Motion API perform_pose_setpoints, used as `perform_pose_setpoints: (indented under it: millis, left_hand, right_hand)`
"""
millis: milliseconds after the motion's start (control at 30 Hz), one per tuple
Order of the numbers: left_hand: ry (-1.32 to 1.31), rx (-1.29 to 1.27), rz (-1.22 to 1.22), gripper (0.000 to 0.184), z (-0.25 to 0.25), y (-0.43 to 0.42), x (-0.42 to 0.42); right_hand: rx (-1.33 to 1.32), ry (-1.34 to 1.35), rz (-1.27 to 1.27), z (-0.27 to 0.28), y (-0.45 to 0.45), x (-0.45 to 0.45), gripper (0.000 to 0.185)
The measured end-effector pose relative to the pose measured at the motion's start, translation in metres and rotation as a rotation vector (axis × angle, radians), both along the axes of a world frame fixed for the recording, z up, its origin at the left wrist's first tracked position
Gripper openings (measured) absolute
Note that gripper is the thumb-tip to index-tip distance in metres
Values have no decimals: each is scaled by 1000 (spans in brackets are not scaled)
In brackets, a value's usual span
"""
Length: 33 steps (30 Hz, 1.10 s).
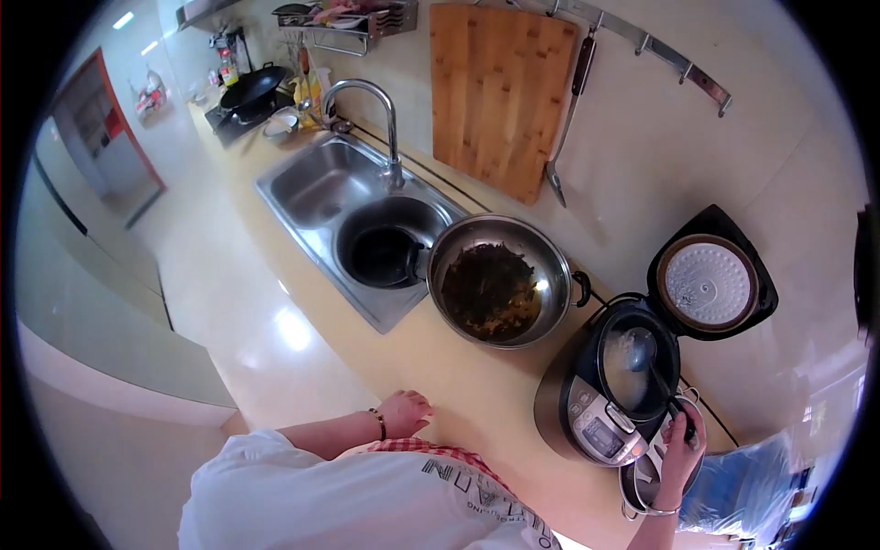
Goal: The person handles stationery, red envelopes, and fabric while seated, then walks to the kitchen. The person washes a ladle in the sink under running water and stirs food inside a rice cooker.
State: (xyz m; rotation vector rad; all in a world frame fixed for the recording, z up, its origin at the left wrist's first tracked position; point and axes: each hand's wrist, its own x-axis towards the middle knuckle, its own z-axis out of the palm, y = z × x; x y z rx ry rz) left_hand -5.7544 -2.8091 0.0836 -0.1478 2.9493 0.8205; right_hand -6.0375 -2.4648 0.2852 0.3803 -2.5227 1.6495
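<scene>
My right hand is closed around the dark handle of a ladle. The ladle's bowl dips into pale, cloudy contents in the pot of an open rice cooker. Its raised lid shows a white, dimpled inner side. Under my right forearm, partly hidden, is a metal pot beside the cooker. My left hand, with a beaded bracelet at the wrist, is by the counter's front edge. Its fingers are loosely bent and a little apart, with nothing in them.
A large steel pan with dark leafy bits in brownish liquid stands between cooker and double sink. A black pot sits in the near basin. A wooden cutting board and a spatula hang on the wall. A wok stands farther off.
</scene>
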Motion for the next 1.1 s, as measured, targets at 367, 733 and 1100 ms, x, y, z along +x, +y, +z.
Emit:
perform_pose_setpoints:
  millis: [367,733,1100]
  left_hand:
    - [114,36,-140,18,-7,-3,-2]
    - [100,76,-132,20,-4,-11,-9]
    - [108,20,-177,19,3,-18,-19]
  right_hand:
    - [144,12,-24,-25,-14,-11,19]
    - [-347,-425,-214,-27,-4,-7,24]
    - [362,185,140,44,8,37,22]
